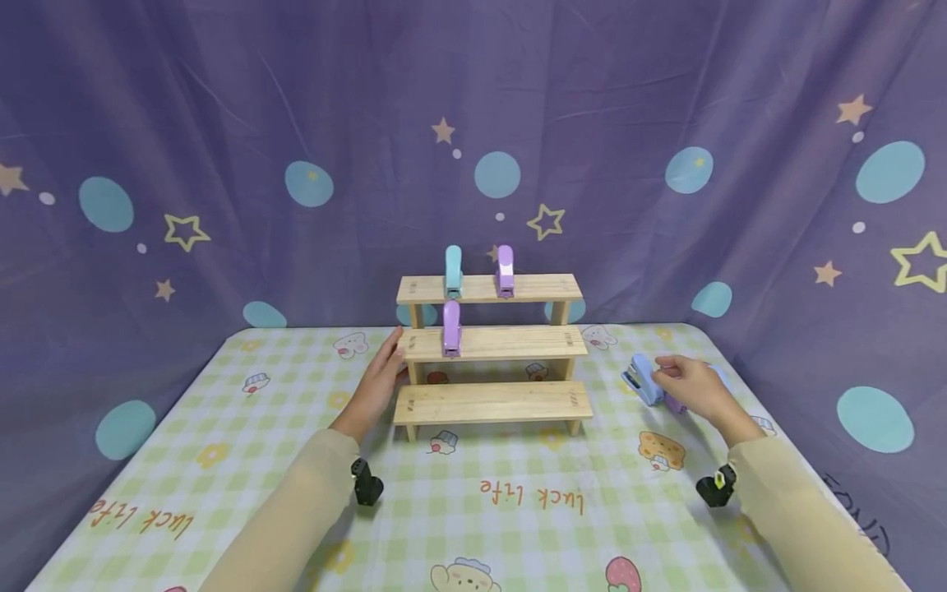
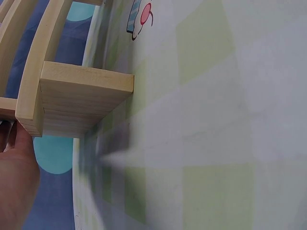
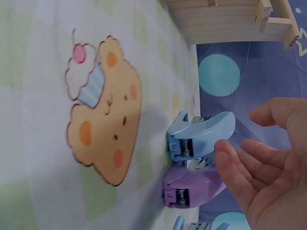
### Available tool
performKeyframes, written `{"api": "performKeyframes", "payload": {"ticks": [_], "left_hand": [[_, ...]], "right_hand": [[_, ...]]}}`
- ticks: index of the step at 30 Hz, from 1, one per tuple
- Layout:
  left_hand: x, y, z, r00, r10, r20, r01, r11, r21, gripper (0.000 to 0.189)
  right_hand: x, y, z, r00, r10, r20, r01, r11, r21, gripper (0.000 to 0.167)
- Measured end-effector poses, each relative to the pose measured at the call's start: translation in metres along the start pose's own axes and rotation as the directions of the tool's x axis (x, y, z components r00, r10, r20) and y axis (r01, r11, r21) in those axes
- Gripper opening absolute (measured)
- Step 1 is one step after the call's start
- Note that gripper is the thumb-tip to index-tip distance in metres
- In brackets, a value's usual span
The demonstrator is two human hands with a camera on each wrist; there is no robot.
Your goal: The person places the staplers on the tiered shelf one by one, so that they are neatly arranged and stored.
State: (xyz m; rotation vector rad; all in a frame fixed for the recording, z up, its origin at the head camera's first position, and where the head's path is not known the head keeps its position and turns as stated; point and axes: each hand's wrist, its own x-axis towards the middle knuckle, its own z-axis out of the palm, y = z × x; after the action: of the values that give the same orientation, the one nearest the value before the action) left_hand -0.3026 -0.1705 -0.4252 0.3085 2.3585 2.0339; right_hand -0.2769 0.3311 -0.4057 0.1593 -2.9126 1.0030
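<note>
A wooden three-step shelf (image 1: 510,341) stands in the middle of the table. On its top step are a teal stapler (image 1: 454,267) and a purple stapler (image 1: 505,267); another purple stapler (image 1: 452,329) stands on the middle step. My left hand (image 1: 376,386) rests its fingers against the left end of the middle step (image 2: 31,96). To the right of the shelf, my right hand (image 1: 695,385) hovers at a blue stapler (image 3: 204,136), thumb and fingers spread apart. Beside it sits a purple stapler (image 3: 192,187), partly covered by the hand in the head view.
Another blue stapler (image 1: 719,376) shows behind my right hand. The bottom step (image 1: 491,403) holds no stapler. A green checked cloth (image 1: 533,543) covers the table, and a purple curtain (image 1: 592,107) hangs behind and at the sides.
</note>
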Motion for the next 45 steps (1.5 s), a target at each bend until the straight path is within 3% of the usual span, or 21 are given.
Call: {"api": "performKeyframes", "payload": {"ticks": [14, 22, 36, 45], "left_hand": [[-0.001, 0.0, 0.001, 1.0, 0.004, -0.003, -0.004, 1.0, 0.008, 0.056], [0.0, 0.001, 0.001, 1.0, 0.004, -0.006, -0.004, 1.0, 0.009, 0.056], [-0.001, 0.003, 0.0, 1.0, -0.005, -0.004, 0.005, 1.0, 0.009, 0.057], [-0.002, 0.002, 0.001, 1.0, 0.014, -0.004, -0.014, 1.0, 0.013, 0.057]], "right_hand": [[0.0, 0.006, 0.012, 1.0, 0.027, 0.005, -0.027, 0.999, 0.041, 0.057], [0.002, 0.008, 0.018, 0.999, 0.039, -0.002, -0.039, 0.999, -0.02, 0.059], [0.001, 0.005, 0.023, 0.996, 0.083, 0.038, -0.081, 0.996, -0.041, 0.045], [0.0, 0.007, 0.029, 0.987, 0.147, 0.069, -0.148, 0.989, 0.009, 0.057]]}}
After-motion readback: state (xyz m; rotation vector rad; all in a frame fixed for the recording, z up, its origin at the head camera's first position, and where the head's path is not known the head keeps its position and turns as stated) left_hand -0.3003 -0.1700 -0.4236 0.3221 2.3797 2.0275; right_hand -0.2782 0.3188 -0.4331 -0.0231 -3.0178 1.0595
